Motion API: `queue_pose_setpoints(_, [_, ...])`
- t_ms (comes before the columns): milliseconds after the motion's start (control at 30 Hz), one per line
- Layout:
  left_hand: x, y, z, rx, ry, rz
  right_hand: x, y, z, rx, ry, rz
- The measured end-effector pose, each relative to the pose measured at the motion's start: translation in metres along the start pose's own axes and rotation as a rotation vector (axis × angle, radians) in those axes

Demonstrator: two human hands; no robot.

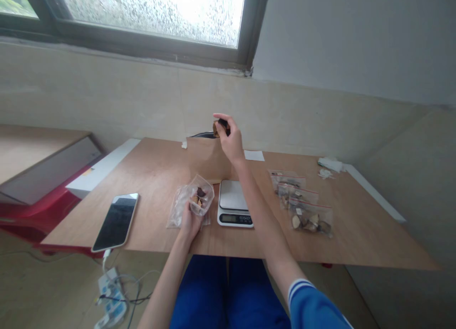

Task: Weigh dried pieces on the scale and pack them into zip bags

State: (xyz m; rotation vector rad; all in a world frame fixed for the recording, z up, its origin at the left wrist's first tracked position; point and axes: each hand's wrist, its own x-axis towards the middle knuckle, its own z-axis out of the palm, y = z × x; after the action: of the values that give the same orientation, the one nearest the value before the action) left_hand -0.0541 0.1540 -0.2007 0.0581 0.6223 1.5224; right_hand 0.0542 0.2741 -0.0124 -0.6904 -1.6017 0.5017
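Observation:
My left hand [190,220] is closed around a clear plastic bag [206,189] whose mouth gapes open, with a few brown and dark pieces inside it. Under it lie more clear plastic bags [175,210]. My right hand [232,141] is raised above a brown paper bag [204,158], fingers curled around dark brown chunks [223,126] that look like dried slices; their exact kind I cannot tell. Between my arms stands a white kitchen scale [233,196] with a bare weighing plate, partly covered by my right forearm.
Several filled zip bags [311,220] of pale and brown chunks lie in a row at the right. A phone [117,222] on a charging cable rests at the left edge, above a power strip [112,296]. Crumpled tissue [331,165] and white paper [254,155] lie toward the back.

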Motion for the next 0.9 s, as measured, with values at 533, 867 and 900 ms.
queue_pose_setpoints(533, [0.008, -0.002, -0.009, -0.021, -0.009, -0.020, 0.009, 0.051, 0.011, -0.502, -0.371, -0.108])
queue_pose_setpoints(867, [0.007, -0.002, -0.006, -0.010, -0.040, -0.004, 0.006, 0.045, 0.003, -0.647, -0.555, -0.068])
queue_pose_setpoints(900, [0.008, -0.002, -0.006, -0.013, -0.040, -0.008, 0.006, 0.044, 0.003, -0.665, -0.568, -0.050])
